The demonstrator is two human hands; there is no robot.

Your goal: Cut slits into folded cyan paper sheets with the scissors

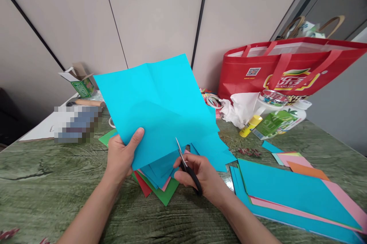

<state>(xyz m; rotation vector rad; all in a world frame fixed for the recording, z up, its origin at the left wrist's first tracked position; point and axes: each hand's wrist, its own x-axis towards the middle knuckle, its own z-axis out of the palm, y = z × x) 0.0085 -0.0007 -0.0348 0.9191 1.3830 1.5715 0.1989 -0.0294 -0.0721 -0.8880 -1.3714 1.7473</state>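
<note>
Gripping the blue sheet (155, 102) along its left edge, close to the near corner, the left hand (120, 155) keeps the thumb flat on the near face; the fingers are mostly hidden behind the paper. The sheet is raised above the table (57, 190), tilted with its far edge up, and extends forward and to the right of the left hand. A faint crease runs down from the far edge.

The right hand (203, 172) is closed around the black handles of the scissors (192, 177), just below the near edge of the sheet. The blades point up and away, and the tip overlaps the sheet in view. Contact between blade and paper cannot be determined, nor can the position of the second blade.

Beneath the sheet and between the hands lies a loose paper pile, including a green sheet (168, 195) and a red sheet (142, 185). To the right of the right hand, well apart from the held sheet, lies a paper stack (289, 183) in blue, pink and green. Beyond it, a yellow glue stick (250, 126) leans near a red bag (243, 74).
</note>
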